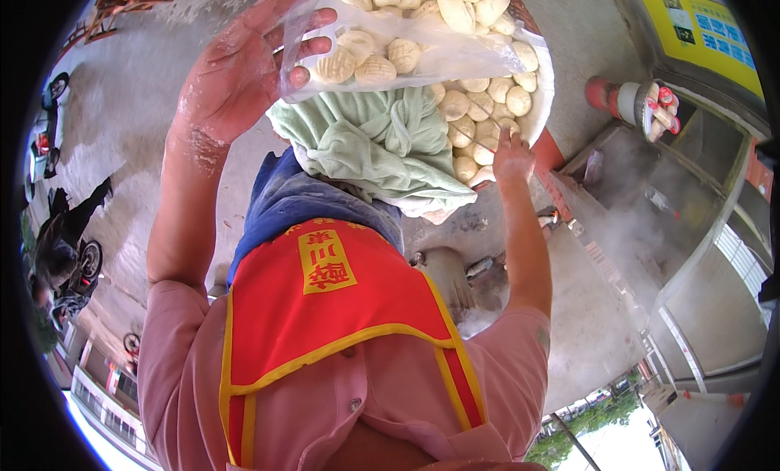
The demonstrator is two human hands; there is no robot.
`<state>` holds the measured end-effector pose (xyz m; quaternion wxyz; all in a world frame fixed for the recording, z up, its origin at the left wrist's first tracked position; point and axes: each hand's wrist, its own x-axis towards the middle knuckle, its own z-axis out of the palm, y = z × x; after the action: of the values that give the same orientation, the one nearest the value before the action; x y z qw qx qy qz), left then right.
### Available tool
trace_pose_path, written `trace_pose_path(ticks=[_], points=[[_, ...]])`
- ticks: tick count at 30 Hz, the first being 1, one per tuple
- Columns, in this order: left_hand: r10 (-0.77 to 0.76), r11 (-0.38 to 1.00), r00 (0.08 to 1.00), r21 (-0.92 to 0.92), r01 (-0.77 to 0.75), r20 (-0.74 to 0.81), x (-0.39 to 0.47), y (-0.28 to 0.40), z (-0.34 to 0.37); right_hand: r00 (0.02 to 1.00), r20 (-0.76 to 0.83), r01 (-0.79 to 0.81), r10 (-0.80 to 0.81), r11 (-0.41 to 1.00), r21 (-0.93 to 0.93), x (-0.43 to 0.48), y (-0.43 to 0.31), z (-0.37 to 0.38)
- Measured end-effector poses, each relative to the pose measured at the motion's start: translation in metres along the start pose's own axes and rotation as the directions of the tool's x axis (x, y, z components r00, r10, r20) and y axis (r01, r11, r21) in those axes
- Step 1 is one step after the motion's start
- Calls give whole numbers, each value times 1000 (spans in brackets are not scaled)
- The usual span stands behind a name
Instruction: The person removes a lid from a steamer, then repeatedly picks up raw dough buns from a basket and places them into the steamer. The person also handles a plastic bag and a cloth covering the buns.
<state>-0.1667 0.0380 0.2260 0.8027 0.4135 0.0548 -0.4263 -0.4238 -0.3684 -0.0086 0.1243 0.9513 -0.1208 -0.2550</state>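
My left hand [237,75], dusted with flour, holds a clear plastic bag [439,50] at its opening, with the fingers partly seen through the film. Several pale round buns [375,70] with scored tops show through the bag. Beyond and to the right, more buns [479,105] fill a round basket lined with white cloth [544,105]. My right hand [514,157] grips thin metal tongs [466,134] at the basket's right side, their two arms reaching over the buns. A light green towel [372,129] lies bunched over the near part of the basket.
Steam drifts by a counter at the right. A container with red-capped bottles [661,111] stands at the upper right, near a yellow sign [707,32]. Wooden furniture [125,4] is at the upper left. Parked motorbikes and a dark-clothed person [61,245] are at the left.
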Motion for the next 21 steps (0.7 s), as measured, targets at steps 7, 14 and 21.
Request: trace_pose_path(ticks=[7,14,21], points=[[-18,998,1000,-57,17,-20,-10,-5,3,956,183,259,-227,950,-175,89,-25,-40],[-22,996,999,-82,18,-46,-10,-7,2,887,420,226,-192,974,-33,80,-22,-72],[26,994,1000,-103,-26,-2,-14,-16,-10,965,247,36,-90,976,215,3,58,-90]])
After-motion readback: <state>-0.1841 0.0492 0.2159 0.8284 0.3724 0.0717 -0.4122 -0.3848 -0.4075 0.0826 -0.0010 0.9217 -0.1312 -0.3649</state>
